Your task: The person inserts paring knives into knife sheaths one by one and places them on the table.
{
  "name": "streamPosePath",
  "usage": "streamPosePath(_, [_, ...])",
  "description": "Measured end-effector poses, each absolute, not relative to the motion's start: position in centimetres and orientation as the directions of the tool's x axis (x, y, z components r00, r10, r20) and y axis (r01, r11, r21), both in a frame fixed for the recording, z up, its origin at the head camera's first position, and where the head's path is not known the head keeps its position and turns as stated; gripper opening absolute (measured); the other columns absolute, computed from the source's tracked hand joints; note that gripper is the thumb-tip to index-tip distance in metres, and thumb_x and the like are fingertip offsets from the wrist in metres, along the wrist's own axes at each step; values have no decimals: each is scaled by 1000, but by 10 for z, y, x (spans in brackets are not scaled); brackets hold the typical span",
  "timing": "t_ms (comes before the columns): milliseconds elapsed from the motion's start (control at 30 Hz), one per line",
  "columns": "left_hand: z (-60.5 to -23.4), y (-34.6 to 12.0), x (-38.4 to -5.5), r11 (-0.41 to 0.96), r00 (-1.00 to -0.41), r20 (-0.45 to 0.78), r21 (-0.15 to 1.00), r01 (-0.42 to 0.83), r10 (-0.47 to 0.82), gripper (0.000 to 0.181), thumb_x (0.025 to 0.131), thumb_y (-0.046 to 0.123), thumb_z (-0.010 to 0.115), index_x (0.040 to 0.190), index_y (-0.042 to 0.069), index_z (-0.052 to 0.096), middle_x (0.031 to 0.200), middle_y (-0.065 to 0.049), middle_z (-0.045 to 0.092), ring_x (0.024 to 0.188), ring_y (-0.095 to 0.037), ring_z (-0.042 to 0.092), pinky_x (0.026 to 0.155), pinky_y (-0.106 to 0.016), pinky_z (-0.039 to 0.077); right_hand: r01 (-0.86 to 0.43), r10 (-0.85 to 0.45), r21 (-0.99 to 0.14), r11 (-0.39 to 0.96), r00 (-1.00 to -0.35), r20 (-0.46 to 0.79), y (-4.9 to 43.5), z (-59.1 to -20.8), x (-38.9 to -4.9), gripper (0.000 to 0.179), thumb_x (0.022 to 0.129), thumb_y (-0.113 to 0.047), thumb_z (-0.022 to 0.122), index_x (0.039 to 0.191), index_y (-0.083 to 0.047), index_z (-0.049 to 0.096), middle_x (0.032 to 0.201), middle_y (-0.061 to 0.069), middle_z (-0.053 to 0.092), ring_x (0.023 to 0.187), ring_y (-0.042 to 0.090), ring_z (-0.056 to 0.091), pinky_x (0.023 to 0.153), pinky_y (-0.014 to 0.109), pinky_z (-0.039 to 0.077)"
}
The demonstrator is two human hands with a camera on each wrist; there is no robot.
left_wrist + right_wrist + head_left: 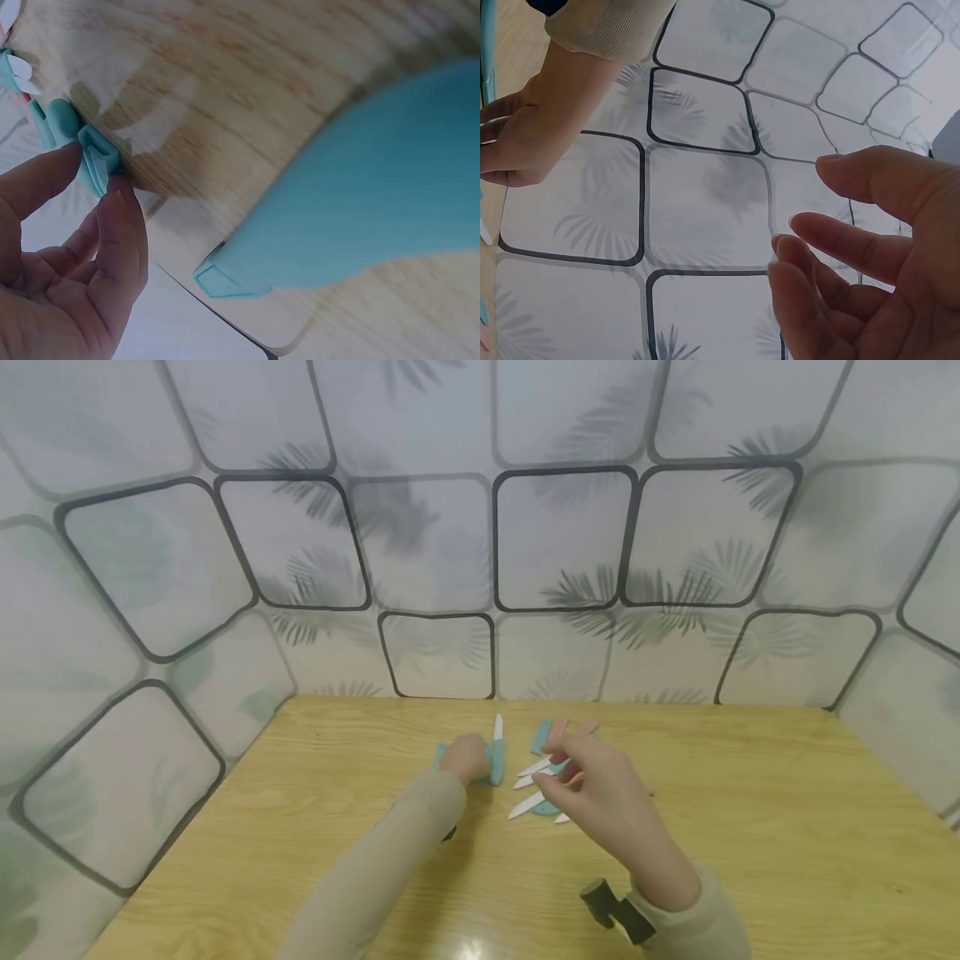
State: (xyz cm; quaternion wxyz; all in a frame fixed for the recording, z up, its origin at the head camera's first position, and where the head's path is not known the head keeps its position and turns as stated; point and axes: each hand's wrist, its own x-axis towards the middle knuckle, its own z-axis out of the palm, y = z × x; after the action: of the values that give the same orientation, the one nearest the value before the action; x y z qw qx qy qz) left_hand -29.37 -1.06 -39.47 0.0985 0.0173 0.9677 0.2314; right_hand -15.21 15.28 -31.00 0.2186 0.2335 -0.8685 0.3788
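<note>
My left hand (465,758) pinches a small teal knife sheath (99,159) between thumb and fingers, low over the table; its hollow end shows in the left wrist view. Just right of that hand lies a knife with a teal handle (497,764) and a white blade (498,727) pointing away. A large teal piece (360,187), its kind unclear, fills the right of the left wrist view. My right hand (600,789) is held above several knives with white blades (525,807), partly covering them. Its fingers are loosely bent, with nothing between them.
Beyond the right hand lie a teal sheath (541,737) and a pink sheath (558,729). The wooden table (300,827) meets a patterned wall (435,552) at its back edge. Each wrist carries a dark strapped device (618,912).
</note>
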Motion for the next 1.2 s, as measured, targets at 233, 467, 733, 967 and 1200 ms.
streamPosePath(233, [-390,-12,-292,889,-979,-182,458,-7,86,16,72,-3,55,69,8,44,62,-3,42,53,-14,39,46,-22,37,-563,-241,-555,612,-801,548,151,-308,-152,24,72,-2,70,94,-2,63,80,2,59,64,5,55,57,16,49])
streamPosePath(467, [-391,-14,-293,889,-977,-187,458,4,101,11,72,0,58,77,5,50,67,-4,47,56,-16,43,47,-22,37,-550,-238,-566,615,-813,531,152,-308,-153,23,73,-3,70,95,-2,63,79,1,58,64,5,55,56,17,49])
streamPosePath(733, [-390,-10,-290,915,-978,-178,403,27,107,12,71,3,61,74,6,50,66,-4,48,56,-16,43,47,-23,38,-557,-241,-562,612,-807,539,153,-309,-154,22,73,-4,69,94,-2,62,78,-1,58,63,5,55,56,17,49])
streamPosePath(967, [-393,-4,-290,930,-979,-179,366,23,95,7,74,3,57,76,6,51,67,-4,49,54,-14,43,46,-22,38,-549,-230,-578,604,-814,533,154,-308,-152,22,73,-1,69,94,-2,63,77,0,57,63,4,55,57,17,49])
streamPosePath(1200, [-395,-3,-290,919,-978,-187,393,17,98,9,73,1,58,81,2,54,70,-6,50,56,-15,45,47,-23,40,-561,-236,-570,600,-805,544,155,-308,-152,22,73,-1,69,93,-2,63,77,0,57,64,5,56,57,17,49])
